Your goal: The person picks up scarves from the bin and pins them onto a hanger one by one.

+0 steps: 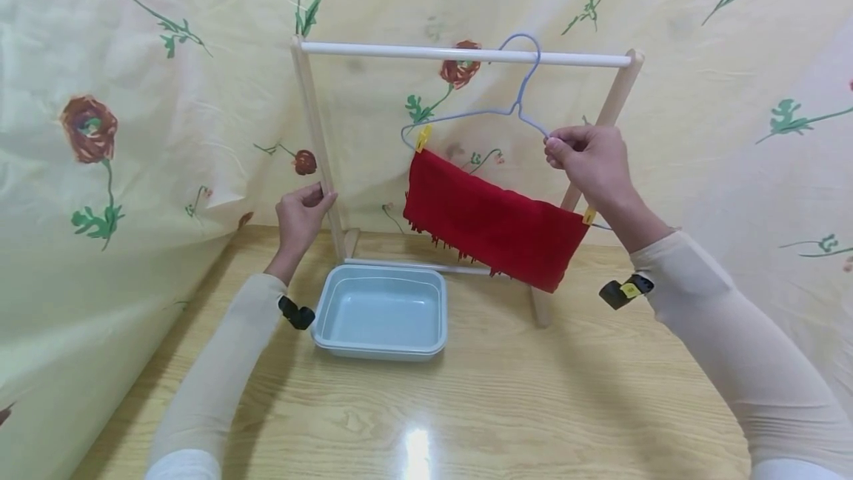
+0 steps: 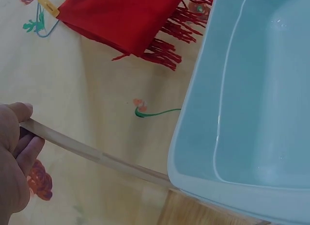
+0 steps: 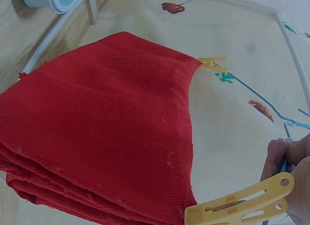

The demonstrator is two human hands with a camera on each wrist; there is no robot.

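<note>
My right hand (image 1: 593,161) pinches the right arm of a blue wire hanger (image 1: 466,115), whose hook loops over the rack's white top rail (image 1: 400,51). Folded and fringed, a red scarf (image 1: 493,221) hangs slanted from the hanger, its right end lower. One yellow clothespin (image 1: 423,138) clips its left corner; another clothespin (image 3: 242,200), near my right wrist, clips the other. My left hand (image 1: 303,217) grips the left wooden post (image 1: 313,124) of the drying rack between thumb and fingers.
A pale blue plastic basin (image 1: 380,352) stands on the wooden surface (image 1: 320,413) below my left hand, just in front of the rack's lower white bar (image 1: 460,270). The rack's right post (image 1: 620,91) rises behind my right hand. A flowered cloth (image 1: 200,110) covers the back and sides.
</note>
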